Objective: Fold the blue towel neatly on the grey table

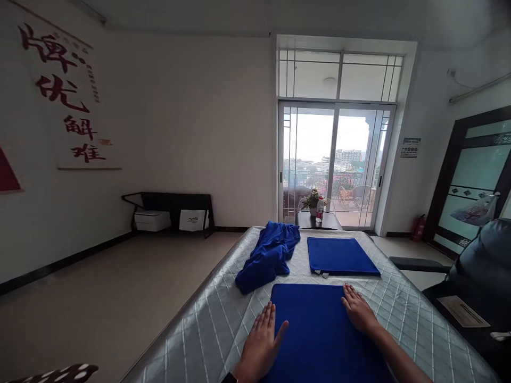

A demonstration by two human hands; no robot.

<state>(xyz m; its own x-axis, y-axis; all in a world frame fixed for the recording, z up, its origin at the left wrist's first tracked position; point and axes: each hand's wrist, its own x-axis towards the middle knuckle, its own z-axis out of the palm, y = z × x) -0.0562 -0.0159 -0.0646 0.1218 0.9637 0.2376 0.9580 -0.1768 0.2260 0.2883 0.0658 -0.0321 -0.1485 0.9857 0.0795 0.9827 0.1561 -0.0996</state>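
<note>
A flat blue cloth (315, 330) lies smooth on the quilted silver-grey surface in front of me. At its left edge rests my left hand (261, 338), fingers stretched out and thumb apart over the cloth. My right hand (359, 308) lies flat at the far right corner of the same cloth, fingers extended. Beyond it is a second blue cloth (341, 256), folded into a flat rectangle with small white tags on its near edge. A crumpled blue cloth (271, 252) sits to the left of that one.
The quilted surface (199, 330) reaches toward a small dark table (329, 221) with a plant (313, 199) and a bottle (320, 209). A black chair (483, 271) stands at the right. By the far wall is a black bench (175, 201).
</note>
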